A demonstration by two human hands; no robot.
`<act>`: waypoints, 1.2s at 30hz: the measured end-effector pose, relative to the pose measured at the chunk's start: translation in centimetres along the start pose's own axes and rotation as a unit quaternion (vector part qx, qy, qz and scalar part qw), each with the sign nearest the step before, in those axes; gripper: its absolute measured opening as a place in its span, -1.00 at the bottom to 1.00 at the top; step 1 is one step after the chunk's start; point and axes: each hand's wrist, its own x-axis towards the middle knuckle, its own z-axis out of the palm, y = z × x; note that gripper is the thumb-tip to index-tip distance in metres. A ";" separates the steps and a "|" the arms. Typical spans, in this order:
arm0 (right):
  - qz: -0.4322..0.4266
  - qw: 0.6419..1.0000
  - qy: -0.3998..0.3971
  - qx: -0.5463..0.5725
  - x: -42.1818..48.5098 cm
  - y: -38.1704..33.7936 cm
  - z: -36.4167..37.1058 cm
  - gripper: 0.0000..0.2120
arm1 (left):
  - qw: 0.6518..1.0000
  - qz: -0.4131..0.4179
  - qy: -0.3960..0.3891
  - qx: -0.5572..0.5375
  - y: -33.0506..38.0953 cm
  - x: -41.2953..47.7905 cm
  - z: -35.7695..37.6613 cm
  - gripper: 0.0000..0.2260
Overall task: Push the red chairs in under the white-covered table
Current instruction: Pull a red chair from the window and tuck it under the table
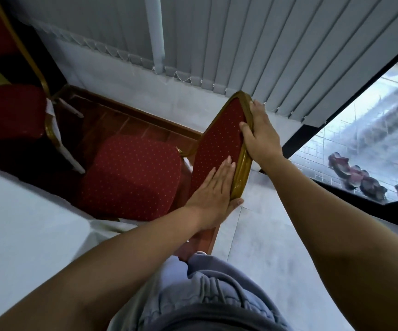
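A red chair with a gold frame stands before me; its dotted seat [133, 175] faces the white-covered table [14, 223] at the lower left. My left hand [214, 187] holds the near end of the chair's backrest [219, 139], fingers flat on the red padding and thumb behind the gold rim. My right hand [261, 137] grips the backrest's top rim, thumb on the padding and fingers over the back. A second red chair [9, 111] stands at the left, further along the table.
Grey vertical blinds [241, 44] hang over the wall ahead. A glass pane [360, 139] with a dark frame is at the right. Pale floor tiles [265, 247] lie beside the chair, and a brown wooden strip [133, 120] runs along the floor behind it.
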 end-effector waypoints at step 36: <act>-0.197 0.976 -0.073 -0.057 22.5 -12.9 11.5 -0.43 | 0.989 -0.119 0.083 -0.016 -21.2 6.8 -6.9 -0.29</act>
